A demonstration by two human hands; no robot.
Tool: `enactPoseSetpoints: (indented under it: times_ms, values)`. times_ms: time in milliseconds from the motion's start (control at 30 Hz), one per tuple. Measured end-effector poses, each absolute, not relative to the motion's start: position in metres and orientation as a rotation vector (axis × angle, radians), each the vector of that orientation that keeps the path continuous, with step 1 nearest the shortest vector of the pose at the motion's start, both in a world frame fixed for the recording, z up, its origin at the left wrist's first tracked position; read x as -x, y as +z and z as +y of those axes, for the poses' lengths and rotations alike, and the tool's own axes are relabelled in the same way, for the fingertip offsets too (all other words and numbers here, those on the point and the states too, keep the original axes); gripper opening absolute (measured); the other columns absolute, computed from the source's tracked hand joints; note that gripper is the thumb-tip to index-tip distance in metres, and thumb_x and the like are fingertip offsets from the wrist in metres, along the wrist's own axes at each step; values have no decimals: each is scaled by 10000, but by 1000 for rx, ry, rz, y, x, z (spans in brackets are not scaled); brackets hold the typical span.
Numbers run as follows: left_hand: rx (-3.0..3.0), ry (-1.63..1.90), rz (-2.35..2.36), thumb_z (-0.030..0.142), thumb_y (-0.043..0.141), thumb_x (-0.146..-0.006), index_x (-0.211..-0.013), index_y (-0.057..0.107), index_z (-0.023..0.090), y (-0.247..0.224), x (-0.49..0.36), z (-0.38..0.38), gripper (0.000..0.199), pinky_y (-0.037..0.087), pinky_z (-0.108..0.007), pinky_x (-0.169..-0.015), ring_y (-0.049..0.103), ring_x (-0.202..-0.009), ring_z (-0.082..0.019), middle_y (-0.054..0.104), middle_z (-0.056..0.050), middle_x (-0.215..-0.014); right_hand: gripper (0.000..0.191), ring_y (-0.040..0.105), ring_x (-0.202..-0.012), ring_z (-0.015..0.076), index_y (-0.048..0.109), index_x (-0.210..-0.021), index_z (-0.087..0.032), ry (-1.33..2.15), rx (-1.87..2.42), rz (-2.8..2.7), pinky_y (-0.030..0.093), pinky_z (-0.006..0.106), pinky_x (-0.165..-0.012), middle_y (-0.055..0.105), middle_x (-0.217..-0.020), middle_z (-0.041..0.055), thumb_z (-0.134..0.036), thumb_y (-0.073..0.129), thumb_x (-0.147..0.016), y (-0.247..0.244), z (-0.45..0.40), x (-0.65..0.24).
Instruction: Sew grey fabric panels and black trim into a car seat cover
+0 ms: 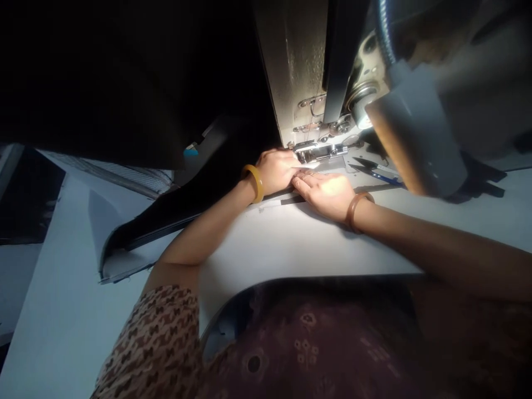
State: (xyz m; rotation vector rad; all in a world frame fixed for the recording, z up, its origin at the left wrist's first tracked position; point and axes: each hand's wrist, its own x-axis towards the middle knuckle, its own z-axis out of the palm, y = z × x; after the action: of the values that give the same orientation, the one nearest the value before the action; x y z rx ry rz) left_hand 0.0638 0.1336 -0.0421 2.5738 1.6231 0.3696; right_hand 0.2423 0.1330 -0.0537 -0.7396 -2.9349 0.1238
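Observation:
Under the lit needle area of a sewing machine (pixel 297 61), both hands work at a dark fabric piece (pixel 145 224) that stretches away to the left. My left hand (pixel 277 170), with a yellow bangle at its wrist, has curled fingers on the fabric just left of the presser foot (pixel 307 151). Close beside it, my right hand (pixel 326 191), wearing a brown bangle, has thumb and fingers drawn together at the fabric's near edge. A small pale edge shows between the hands. The fingertips are partly hidden.
A lamp (pixel 419 133) on a flexible metal neck hangs low at the right. Thread snips (pixel 376 170) with blue on them lie right of the presser foot. The white table (pixel 257 244) has a curved front edge near my body. Dark scraps (pixel 477 177) lie behind the lamp.

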Motion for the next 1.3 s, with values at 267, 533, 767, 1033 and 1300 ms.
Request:
enactPoseSetpoints:
  times_ms: [267, 533, 767, 1033, 1300]
  values:
    - [-2645, 147, 1614, 152, 398, -863, -940, 693, 152, -24, -65, 123, 305, 465, -293, -825, 611, -934, -191, 672, -48, -1058, 367, 628, -997, 245, 636, -1061, -41, -71, 321, -2941, 505, 341, -699, 627, -1141, 188, -42, 299, -916, -62, 125, -252]
    - [-2864, 13, 1654, 149, 322, -942, -925, 639, 141, -31, -71, 106, 318, 407, -339, -752, 573, -907, -224, 655, -98, -972, 342, 620, -1006, 257, 621, -1116, -74, -127, 297, -2827, 488, 304, -598, 611, -1182, 181, -102, 339, -926, -70, 113, -261]
    - [-3016, 39, 1534, 89, 296, -905, -772, 610, 144, -39, -72, 108, 346, 379, -312, -650, 524, -735, -194, 582, -80, -719, 387, 611, -1055, 245, 611, -1147, -55, -168, 343, -2826, 529, 324, -669, 606, -1201, 146, -70, 290, -933, -68, 113, -259]
    - [-3196, 123, 1338, 90, 354, -885, -682, 562, 151, -39, -70, 114, 297, 325, -302, -559, 493, -656, -182, 535, -54, -643, 344, 617, -1015, 255, 607, -1133, -17, -172, 359, -2760, 504, 310, -616, 628, -1151, 174, -97, 345, -924, -68, 115, -254]
    - [-3286, 264, 1208, 57, 349, -858, -639, 526, 153, -42, -62, 125, 297, 308, -288, -539, 476, -611, -162, 511, -36, -613, 336, 602, -1004, 243, 611, -1110, -22, -179, 405, -2676, 449, 303, -623, 642, -1119, 165, -164, 363, -934, -70, 118, -249]
